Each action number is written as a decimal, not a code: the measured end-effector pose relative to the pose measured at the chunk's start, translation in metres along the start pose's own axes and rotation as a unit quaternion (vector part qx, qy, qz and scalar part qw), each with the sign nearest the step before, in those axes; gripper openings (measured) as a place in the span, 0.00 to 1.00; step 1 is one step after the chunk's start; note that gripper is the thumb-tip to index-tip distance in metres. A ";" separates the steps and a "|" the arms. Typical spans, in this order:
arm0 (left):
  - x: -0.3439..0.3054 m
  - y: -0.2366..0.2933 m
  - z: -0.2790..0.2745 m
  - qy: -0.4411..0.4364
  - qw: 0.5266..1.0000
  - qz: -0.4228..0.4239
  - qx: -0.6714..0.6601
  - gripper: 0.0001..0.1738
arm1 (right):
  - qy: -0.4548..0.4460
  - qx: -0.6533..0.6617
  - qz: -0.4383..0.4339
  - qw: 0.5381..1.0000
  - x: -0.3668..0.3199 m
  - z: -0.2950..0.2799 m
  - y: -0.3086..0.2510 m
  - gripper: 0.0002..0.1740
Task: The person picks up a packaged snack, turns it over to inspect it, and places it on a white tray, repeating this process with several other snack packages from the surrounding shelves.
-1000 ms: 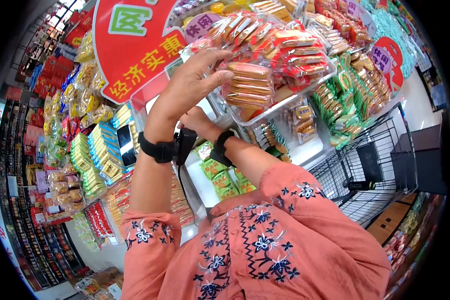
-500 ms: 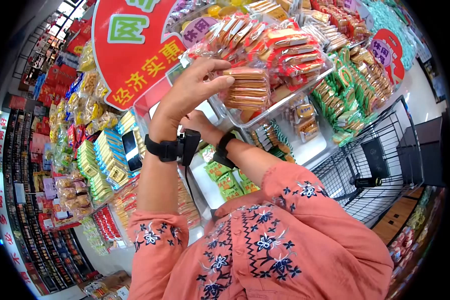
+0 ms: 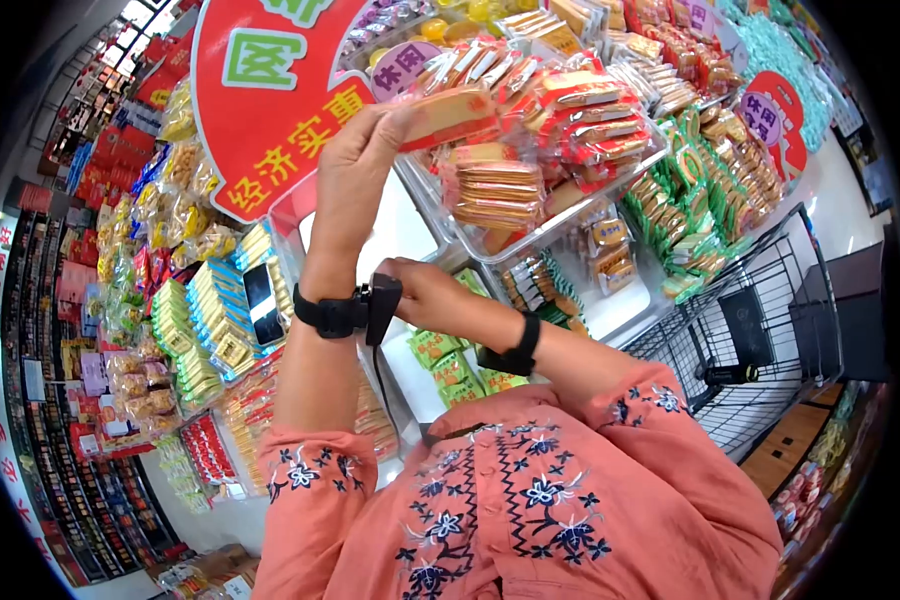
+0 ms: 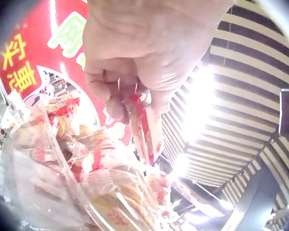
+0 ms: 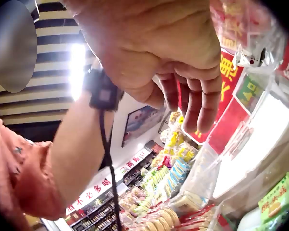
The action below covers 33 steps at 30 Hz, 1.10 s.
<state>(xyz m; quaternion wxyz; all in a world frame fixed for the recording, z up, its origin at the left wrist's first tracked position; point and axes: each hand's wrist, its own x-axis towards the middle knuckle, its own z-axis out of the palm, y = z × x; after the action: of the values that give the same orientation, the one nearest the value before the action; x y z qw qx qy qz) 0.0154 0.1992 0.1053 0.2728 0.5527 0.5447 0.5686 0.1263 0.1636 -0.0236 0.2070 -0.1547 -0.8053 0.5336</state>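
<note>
Head view: left hand [image 3: 358, 165] pinches one flat biscuit packet [image 3: 455, 117] by its near end, thumb on the side facing the camera. Packet is above the left part of a clear bin [image 3: 530, 243], next to a row of upright-stacked packets [image 3: 495, 188] and a red-wrapped heap [image 3: 598, 110]. Long axis runs from the fingers out to the right and slightly up the frame; free end points toward the heap, broad face toward the camera. Right hand [image 3: 417, 290] lies below, near the left wrist, fingers bent; no object seen in it.

Handling note (judgement): grip light and on the wrapper end, since a thin biscuit would probably snap under a hard squeeze or a bend. Raise it clear of the heap before turning, so the film does not drag neighbours along; right hand best kept out of the path.

Left wrist view: fingers and thumb closed on the packet's end. Packet appears nearly edge-on, long axis running down the frame with a slight lean right, free end by the heap. Contact there: cannot tell.

Right wrist view: fingers hang loosely curled, nothing between them. A green packet [image 5: 278, 201] shows lower right, apart from the hand.
</note>
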 end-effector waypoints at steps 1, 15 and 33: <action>-0.005 0.006 -0.009 0.014 1.000 -0.027 0.002 0.18 | -0.016 0.028 0.038 0.999 -0.009 -0.011 -0.015 0.15; -0.099 0.013 -0.070 0.131 0.973 -0.164 -0.098 0.16 | 0.063 0.492 0.038 0.868 -0.015 -0.036 -0.054 0.26; -0.132 -0.029 -0.067 0.165 0.950 -0.215 -0.154 0.16 | 0.130 0.441 0.032 0.888 0.023 -0.020 -0.049 0.18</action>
<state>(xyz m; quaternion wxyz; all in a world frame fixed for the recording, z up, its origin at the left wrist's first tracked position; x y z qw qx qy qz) -0.0235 0.0645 0.0485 0.3770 0.2717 0.5939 0.6568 0.1146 0.1716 0.0322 0.3390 -0.1413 -0.4479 0.8151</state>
